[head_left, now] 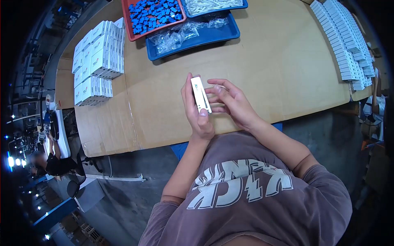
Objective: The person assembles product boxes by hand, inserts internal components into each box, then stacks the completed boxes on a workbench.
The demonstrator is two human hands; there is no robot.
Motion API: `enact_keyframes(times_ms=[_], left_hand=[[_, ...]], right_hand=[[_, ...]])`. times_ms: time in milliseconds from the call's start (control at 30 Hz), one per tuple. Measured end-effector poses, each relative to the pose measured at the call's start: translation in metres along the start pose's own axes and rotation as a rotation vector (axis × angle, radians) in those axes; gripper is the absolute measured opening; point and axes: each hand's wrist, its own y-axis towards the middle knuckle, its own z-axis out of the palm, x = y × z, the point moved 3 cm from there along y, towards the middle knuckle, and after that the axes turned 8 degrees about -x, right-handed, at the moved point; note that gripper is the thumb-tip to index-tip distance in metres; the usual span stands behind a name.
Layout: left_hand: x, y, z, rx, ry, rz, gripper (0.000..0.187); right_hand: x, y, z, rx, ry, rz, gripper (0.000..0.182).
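A small white box point(200, 93) with dark print stands out between my two hands over the cardboard-covered table point(164, 119). My left hand point(195, 112) holds it, the thumb near its lower end and the fingers along its left side. To its right, my right hand point(234, 102) has its fingers apart and bent toward the box. Its fingertips are close to the box's right side; whether they touch it I cannot tell.
Stacked white boxes point(98, 61) are at the left, more stacks point(342, 41) at the far right. A red tray point(128, 20) of blue pieces, a blue tray point(197, 46) with clear plastic bags and another blue tray point(246, 5) with white pieces sit at the back. People are at both sides.
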Motion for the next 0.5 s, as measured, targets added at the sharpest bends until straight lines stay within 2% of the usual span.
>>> enact_keyframes(times_ms=[133,267,500], left_hand=[[0.001,-0.002,0.003,-0.005,0.139,0.121,0.095],[0.01,-0.005,0.0,-0.084,0.147,0.189,0.087],[0.007,-0.005,-0.003,-0.133,0.13,0.198,0.076]], right_hand=[[-0.006,-0.007,0.019,0.068,-0.111,-0.278,0.054],[-0.005,-0.014,0.026,0.105,-0.099,-0.198,0.058],[-0.011,-0.022,0.03,0.085,-0.186,-0.356,0.053]])
